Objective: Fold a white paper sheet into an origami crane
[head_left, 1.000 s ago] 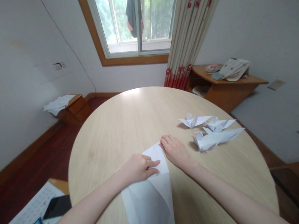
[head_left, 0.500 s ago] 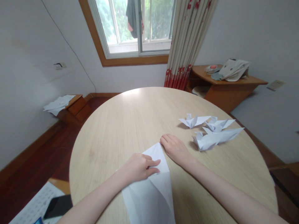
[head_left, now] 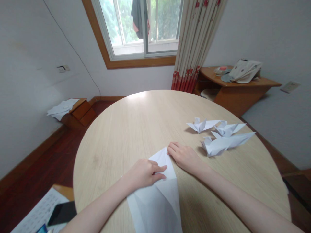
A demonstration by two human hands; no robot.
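I get soft daylight from the window (head_left: 143,29), a pale glare on the table (head_left: 136,123) rim just below it, and faint shadows under the paper birds (head_left: 218,139). The walls bow beside the window, and detail is slightly soft.

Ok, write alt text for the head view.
Two hands press a partly folded white paper sheet on a round table, the left hand on its middle, the right hand beside its far tip. Folded paper figures lie to the right.

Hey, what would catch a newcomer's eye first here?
The two hands at the near side of the round wooden table: the left hand presses down on a partly folded white paper sheet, the right hand rests flat at its pointed tip. Just right of them lies a cluster of folded white paper figures.
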